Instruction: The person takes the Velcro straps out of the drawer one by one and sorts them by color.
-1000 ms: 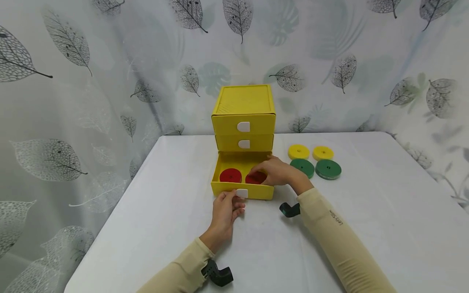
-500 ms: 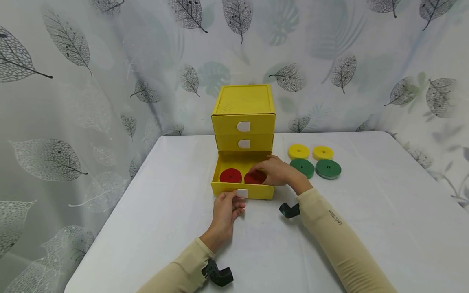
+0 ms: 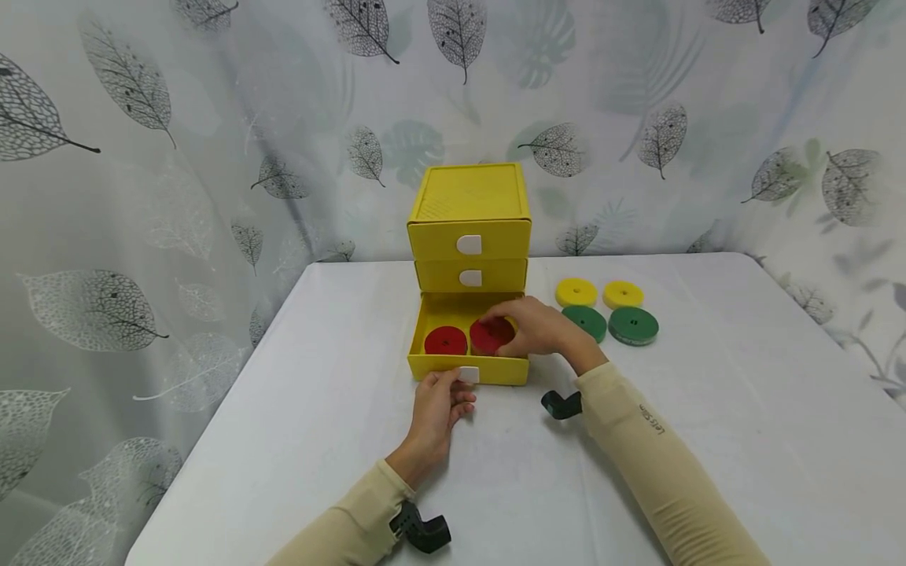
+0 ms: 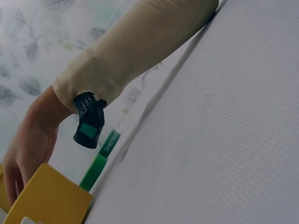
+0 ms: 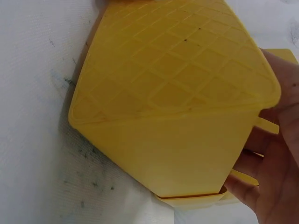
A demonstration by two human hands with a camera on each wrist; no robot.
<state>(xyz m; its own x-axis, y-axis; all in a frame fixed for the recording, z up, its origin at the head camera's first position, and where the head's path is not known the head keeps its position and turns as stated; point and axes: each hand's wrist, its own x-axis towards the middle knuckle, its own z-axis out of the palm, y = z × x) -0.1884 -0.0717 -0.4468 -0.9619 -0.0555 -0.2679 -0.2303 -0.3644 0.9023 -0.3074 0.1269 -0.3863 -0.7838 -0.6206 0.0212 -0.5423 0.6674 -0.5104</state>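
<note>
In the head view a yellow three-tier drawer box (image 3: 470,196) has its bottom drawer (image 3: 435,364) pulled out. Inside lies a red disc (image 3: 446,340) at the left. My right hand (image 3: 541,326) reaches over the drawer's right side and grips a second red disc (image 3: 490,336) by its edge, tilted slightly up. With thumb and fingers my left hand (image 3: 433,409) pinches the white tab (image 3: 469,374) on the drawer front. The right wrist view shows the right hand (image 5: 275,172) with its fingers inside the drawer's wall (image 5: 187,154), the disc hidden there.
Right of the box, two yellow discs (image 3: 576,292) lie behind two green discs (image 3: 633,325) on the white table (image 3: 743,377). The upper drawers are closed, each with a white tab (image 3: 469,244). A leaf-patterned curtain (image 3: 609,63) hangs behind the table.
The right hand has raised its red disc a little inside the drawer, and more of the disc's side shows. The left hand stays at the tab.
</note>
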